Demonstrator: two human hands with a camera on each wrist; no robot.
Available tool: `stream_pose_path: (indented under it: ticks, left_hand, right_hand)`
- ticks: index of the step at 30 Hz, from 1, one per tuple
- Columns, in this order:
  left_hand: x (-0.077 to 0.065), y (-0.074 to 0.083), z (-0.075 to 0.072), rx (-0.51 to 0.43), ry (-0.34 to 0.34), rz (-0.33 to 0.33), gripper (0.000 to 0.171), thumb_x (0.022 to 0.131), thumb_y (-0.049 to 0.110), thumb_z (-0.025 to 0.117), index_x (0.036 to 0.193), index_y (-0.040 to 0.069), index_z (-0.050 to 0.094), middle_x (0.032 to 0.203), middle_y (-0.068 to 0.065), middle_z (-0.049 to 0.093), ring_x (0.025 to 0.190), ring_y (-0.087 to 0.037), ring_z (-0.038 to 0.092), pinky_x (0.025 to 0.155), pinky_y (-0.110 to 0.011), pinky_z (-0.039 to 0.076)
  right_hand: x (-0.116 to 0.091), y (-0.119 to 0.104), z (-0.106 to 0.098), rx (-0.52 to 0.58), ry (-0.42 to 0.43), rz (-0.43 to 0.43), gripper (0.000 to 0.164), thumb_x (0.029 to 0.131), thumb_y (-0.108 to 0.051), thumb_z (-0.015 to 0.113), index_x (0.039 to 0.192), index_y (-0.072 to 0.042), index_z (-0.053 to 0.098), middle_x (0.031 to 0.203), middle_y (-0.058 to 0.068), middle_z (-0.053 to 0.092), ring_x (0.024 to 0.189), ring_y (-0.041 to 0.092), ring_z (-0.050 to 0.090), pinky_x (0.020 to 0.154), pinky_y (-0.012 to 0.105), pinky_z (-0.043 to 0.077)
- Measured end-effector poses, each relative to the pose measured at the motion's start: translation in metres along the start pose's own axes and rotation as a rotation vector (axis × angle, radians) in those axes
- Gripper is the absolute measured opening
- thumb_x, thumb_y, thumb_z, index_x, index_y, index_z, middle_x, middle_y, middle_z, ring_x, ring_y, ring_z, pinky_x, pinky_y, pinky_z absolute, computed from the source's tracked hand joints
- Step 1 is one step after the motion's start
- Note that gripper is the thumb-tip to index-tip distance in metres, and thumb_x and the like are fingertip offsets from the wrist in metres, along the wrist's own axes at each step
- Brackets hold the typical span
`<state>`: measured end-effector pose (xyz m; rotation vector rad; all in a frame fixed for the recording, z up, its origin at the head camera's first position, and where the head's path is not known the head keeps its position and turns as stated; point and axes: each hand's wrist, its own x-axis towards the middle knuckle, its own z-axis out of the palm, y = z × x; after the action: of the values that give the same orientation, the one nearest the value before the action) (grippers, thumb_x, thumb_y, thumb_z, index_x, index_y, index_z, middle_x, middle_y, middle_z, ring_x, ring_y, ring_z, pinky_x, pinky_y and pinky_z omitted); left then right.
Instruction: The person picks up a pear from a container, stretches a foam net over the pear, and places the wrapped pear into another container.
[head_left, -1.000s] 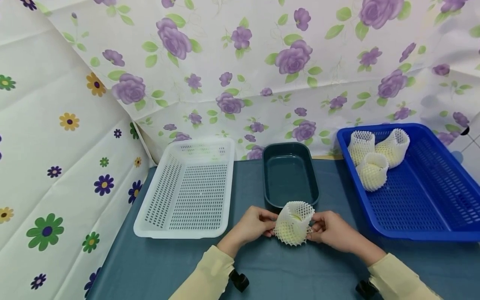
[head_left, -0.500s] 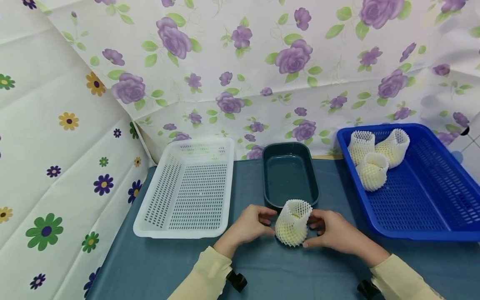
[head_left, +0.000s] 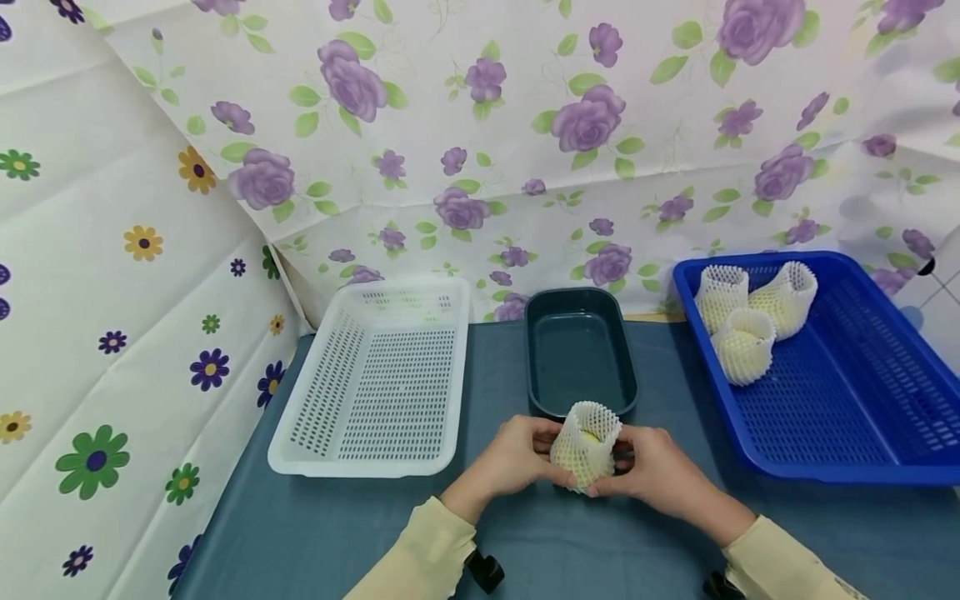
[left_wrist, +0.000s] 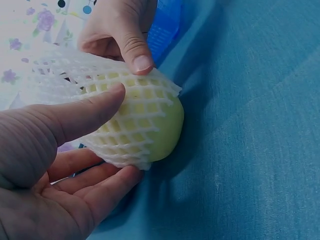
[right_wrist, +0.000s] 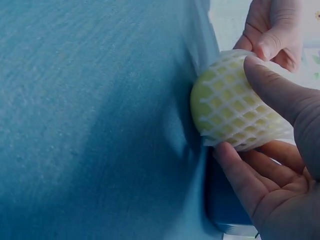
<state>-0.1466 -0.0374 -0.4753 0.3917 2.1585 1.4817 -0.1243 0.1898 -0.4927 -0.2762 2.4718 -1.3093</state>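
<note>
A round yellow-green fruit (right_wrist: 200, 102) in a white foam net sleeve (head_left: 588, 442) stands upright at the table's front middle, its bare bottom showing in both wrist views. My left hand (head_left: 517, 454) holds it from the left, thumb on the near side and fingers round the far side. From the right, my right hand (head_left: 663, 471) grips it likewise, the two thumbs close together on the netting. The sleeve's loose end rises above the fruit. Its exact kind of fruit is hard to tell through the netting.
Just behind the hands stands a dark green tub (head_left: 581, 367). A white perforated basket (head_left: 390, 400) is at the left. The blue basket (head_left: 847, 400) at the right holds 3 netted fruits (head_left: 744, 346). A flowered sheet (head_left: 525, 167) hangs behind.
Both hands first pinched the sleeve's lower edges, then loosened with fingers spread. Now they have come in round the fruit, with thumbs on its near side.
</note>
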Motion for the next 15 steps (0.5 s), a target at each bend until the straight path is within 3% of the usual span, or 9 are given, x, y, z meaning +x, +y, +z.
stream_pose_path:
  ticks: [8, 15]
  left_hand:
    - [0.001, -0.001, 0.001, 0.023, -0.024, -0.012, 0.064, 0.061, 0.016, 0.088, 0.119, 0.015, 0.062, 0.105, 0.003, 0.069, 0.089, -0.012, 0.068, 0.074, -0.022, 0.055]
    - [-0.006, 0.012, -0.01, 0.072, -0.052, 0.013, 0.062, 0.062, 0.023, 0.088, 0.118, 0.02, 0.063, 0.104, 0.006, 0.068, 0.086, -0.013, 0.068, 0.07, -0.022, 0.055]
  right_hand:
    - [0.0, 0.001, 0.005, -0.035, -0.012, -0.027, 0.058, 0.057, -0.046, 0.086, 0.105, -0.024, 0.063, 0.095, -0.007, 0.068, 0.082, 0.008, 0.065, 0.063, 0.02, 0.053]
    - [-0.006, -0.012, 0.002, 0.05, -0.026, -0.051, 0.057, 0.063, -0.047, 0.083, 0.11, -0.022, 0.062, 0.099, -0.003, 0.067, 0.084, 0.01, 0.068, 0.065, 0.021, 0.055]
